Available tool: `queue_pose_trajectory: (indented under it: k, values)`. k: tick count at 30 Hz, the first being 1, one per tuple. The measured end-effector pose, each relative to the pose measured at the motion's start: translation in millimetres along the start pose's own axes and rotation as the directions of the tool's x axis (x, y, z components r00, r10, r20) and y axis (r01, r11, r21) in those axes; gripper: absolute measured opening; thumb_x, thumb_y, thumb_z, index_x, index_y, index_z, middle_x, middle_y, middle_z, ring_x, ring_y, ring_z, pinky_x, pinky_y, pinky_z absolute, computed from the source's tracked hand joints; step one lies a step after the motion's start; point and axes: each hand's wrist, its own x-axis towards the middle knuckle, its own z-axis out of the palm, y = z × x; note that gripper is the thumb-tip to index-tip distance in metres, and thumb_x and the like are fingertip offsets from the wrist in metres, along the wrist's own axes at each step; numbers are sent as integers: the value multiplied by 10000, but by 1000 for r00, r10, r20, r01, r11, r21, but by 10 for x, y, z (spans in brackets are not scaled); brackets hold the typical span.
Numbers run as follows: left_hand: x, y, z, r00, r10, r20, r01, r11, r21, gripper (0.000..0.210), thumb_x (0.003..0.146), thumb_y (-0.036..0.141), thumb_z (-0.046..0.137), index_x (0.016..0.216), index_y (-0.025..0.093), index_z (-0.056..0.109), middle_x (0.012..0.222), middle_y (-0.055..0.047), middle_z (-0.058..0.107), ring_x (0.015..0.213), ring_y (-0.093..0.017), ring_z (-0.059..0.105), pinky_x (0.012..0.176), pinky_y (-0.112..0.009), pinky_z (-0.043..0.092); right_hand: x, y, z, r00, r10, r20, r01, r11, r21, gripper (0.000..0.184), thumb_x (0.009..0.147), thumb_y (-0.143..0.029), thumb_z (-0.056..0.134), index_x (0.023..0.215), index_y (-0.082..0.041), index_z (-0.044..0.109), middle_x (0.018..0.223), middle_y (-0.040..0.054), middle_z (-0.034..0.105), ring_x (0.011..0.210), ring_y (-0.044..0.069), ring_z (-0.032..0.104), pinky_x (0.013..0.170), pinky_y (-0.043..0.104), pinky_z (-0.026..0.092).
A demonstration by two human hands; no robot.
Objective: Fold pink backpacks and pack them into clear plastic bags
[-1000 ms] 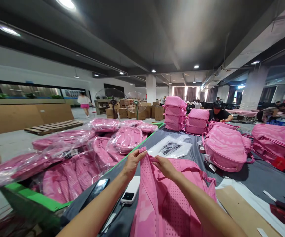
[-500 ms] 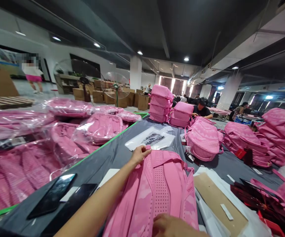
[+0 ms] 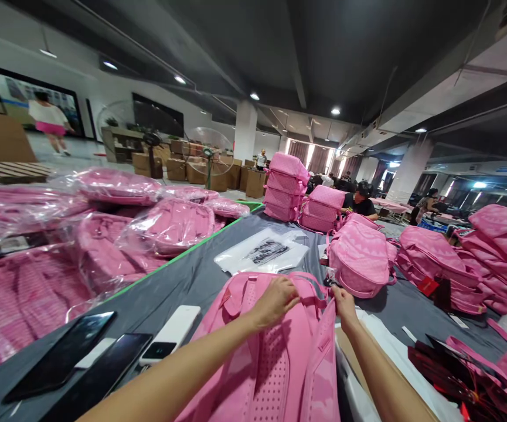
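Observation:
A pink backpack lies back side up on the grey table right in front of me, its perforated back panel and straps showing. My left hand grips the top of the backpack near its carry handle. My right hand pinches the top right corner by the shoulder strap. Both forearms reach over the bag.
Two dark phones and a white device lie at left. Bagged pink backpacks fill a green-edged bin. More pink backpacks and plastic sleeves lie ahead, cardboard at right. A seated person works beyond.
My left hand moved from the bag's top left edge to its top middle. My right hand rose from the bottom of the view to the top right corner.

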Motion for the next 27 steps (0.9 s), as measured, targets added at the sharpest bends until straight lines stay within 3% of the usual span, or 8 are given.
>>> queue_pose_trajectory:
  k: [5, 9, 13, 16, 18, 20, 24, 27]
  values:
    - [294, 277, 206, 995, 11, -98, 5, 987, 162, 549, 893, 177, 621, 1427, 248, 517, 1350, -102, 602, 1230, -271, 525, 1063, -451, 404, -155, -618, -156, 951, -308, 15, 307, 941, -141, 541, 756, -749, 644, 703, -218, 556, 621, -23, 505, 605, 147, 459, 566, 261, 370]
    - [409, 315, 252, 995, -94, -43, 103, 952, 287, 141, 921, 204, 607, 978, 193, 736, 1098, -125, 643, 1099, -300, 534, 943, -450, 422, -295, -772, -244, 942, -324, 85, 334, 928, -167, 557, 740, -757, 663, 680, -212, 563, 613, -27, 492, 591, 138, 446, 549, 260, 350]
    - [141, 300, 306, 995, -101, 14, 92, 953, 289, 128, 911, 181, 612, 857, 177, 728, 1115, -131, 658, 1117, -301, 534, 923, -419, 399, -240, -700, -345, 982, -131, 139, 129, 991, 24, 672, 632, -880, 651, 763, -229, 549, 533, -88, 383, 448, 97, 302, 434, 247, 245]
    - [-170, 360, 358, 991, -61, 123, 27, 964, 265, 198, 937, 294, 605, 810, 200, 725, 822, -82, 690, 903, -264, 611, 920, -416, 387, -179, -682, -396, 978, -120, 173, 99, 987, 123, 661, 655, -849, 679, 852, -230, 560, 563, -93, 408, 443, 89, 316, 435, 233, 258]
    - [-282, 404, 363, 982, -69, 178, 32, 979, 203, 283, 959, 382, 559, 803, 219, 730, 657, -60, 649, 767, -261, 623, 927, -456, 380, -158, -711, -389, 972, -152, 177, 125, 980, 153, 623, 684, -815, 690, 856, -229, 564, 591, -84, 429, 469, 89, 346, 453, 226, 275]
    - [-252, 412, 331, 976, -158, 149, 159, 987, 10, 315, 958, 452, 542, 861, 228, 740, 657, -74, 657, 787, -287, 642, 945, -492, 373, -154, -762, -349, 969, -172, 179, 146, 978, 149, 586, 708, -790, 684, 820, -229, 557, 590, -81, 421, 482, 91, 346, 460, 224, 271]
    - [90, 322, 240, 915, -385, 117, 398, 825, -400, 446, 854, 626, 639, 879, 189, 721, 774, -98, 696, 836, -289, 657, 856, -430, 462, -162, -847, -263, 957, -183, 224, 165, 982, 96, 536, 756, -751, 656, 802, -226, 555, 574, -79, 413, 484, 98, 335, 467, 233, 262]
    - [254, 286, 265, 900, -357, 250, 436, 752, -495, 527, 779, 690, 677, 699, 170, 679, 654, -52, 644, 659, -212, 619, 676, -335, 490, -137, -829, -281, 961, -156, 227, 141, 987, 80, 583, 735, -776, 662, 895, -219, 602, 566, -79, 442, 467, 99, 332, 457, 238, 250]
